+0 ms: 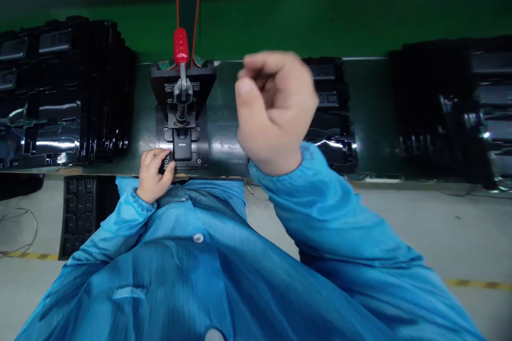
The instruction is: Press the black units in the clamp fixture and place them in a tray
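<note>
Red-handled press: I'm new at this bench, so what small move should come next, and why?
Probably bring the right hand across to the red handle. The black part lies on the base plate, the left hand is at its left side, and no hand is on the handle; the right hand is raised away from it.

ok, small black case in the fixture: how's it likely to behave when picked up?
Case: probably stiff, given its crisp, straight edges. Likely light, judging by its small, plastic-looking body. Unlikely to roll, being boxy with flat sides.
</note>
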A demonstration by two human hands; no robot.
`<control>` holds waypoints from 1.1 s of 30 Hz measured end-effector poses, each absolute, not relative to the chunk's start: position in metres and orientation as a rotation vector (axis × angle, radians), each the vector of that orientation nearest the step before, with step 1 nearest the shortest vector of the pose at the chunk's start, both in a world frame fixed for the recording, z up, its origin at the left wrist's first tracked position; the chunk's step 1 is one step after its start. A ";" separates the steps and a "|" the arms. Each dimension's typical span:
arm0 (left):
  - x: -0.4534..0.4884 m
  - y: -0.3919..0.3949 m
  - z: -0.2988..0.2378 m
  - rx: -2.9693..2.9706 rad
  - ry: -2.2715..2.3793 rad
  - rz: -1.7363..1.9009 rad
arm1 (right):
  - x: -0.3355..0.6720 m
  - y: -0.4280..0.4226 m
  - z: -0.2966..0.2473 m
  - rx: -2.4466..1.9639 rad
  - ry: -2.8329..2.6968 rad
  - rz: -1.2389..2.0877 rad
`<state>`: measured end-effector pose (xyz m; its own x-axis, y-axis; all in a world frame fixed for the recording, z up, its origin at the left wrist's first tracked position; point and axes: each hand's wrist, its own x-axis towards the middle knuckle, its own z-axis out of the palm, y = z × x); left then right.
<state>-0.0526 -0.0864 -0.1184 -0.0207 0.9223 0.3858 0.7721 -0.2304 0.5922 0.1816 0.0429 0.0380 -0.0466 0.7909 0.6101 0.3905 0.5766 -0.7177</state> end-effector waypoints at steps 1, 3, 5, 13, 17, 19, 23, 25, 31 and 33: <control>-0.054 -0.088 -0.120 2.070 1.797 1.086 | 0.176 0.053 0.054 -0.929 -1.649 0.404; -0.057 -0.091 -0.122 2.126 1.768 1.071 | 0.161 0.071 0.077 -0.816 -1.718 0.417; -0.059 -0.093 -0.124 2.163 1.744 1.054 | 0.145 0.086 0.088 -0.789 -1.858 0.499; -0.059 -0.094 -0.127 2.213 1.728 1.076 | 0.115 0.123 0.089 -0.950 -1.972 0.775; -0.058 -0.093 -0.125 2.219 1.711 1.075 | 0.113 0.129 0.088 -0.909 -1.864 0.951; -0.058 -0.092 -0.122 2.208 1.701 1.058 | 0.112 0.131 0.084 -0.887 -1.849 0.943; -0.059 -0.087 -0.116 2.236 1.686 0.923 | 0.111 0.132 0.078 -0.803 -1.808 0.907; -0.061 -0.083 -0.115 2.282 1.686 0.828 | 0.114 0.127 0.082 -0.740 -1.760 0.910; -0.062 -0.078 -0.120 2.367 1.650 0.850 | 0.124 0.087 0.115 -0.515 -1.685 1.024; -0.061 -0.080 -0.121 2.369 1.667 0.881 | 0.125 0.070 0.120 -0.481 -1.654 1.114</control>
